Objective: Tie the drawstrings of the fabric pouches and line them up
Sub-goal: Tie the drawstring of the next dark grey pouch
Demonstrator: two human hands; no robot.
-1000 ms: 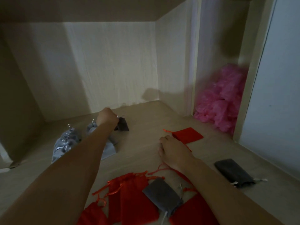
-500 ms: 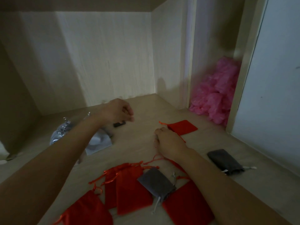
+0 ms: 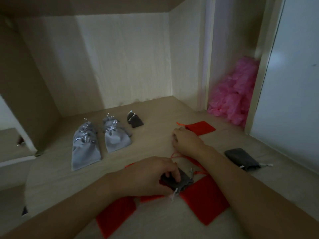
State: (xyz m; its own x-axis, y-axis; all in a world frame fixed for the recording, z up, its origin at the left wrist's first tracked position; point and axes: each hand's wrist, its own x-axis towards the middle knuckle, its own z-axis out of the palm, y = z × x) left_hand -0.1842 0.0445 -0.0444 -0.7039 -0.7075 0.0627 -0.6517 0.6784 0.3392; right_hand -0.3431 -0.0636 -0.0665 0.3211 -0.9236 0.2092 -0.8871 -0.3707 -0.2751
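My left hand [image 3: 151, 175] grips a small dark grey pouch [image 3: 183, 181] lying on top of several flat red pouches [image 3: 205, 197] at the front. My right hand [image 3: 187, 141] rests on the shelf with its fingers curled, beside a red pouch [image 3: 202, 127]; whether it holds a red string is unclear. Further back lie tied pouches in a row: a stack of light grey ones [image 3: 85, 147], another light grey stack [image 3: 116, 135], and a small dark grey one [image 3: 134, 119]. An untied dark grey pouch [image 3: 241, 158] lies flat at the right.
The work surface is a pale wooden shelf [image 3: 155, 109] with a back wall and side panels. A heap of pink plastic bags [image 3: 233, 94] fills the compartment at the back right. A white door panel [image 3: 293, 83] stands at the right.
My left hand has left the small dark pouch in the back row and come down to the front, where it now grips the dark grey pouch on the red ones. The right hand has stayed put.
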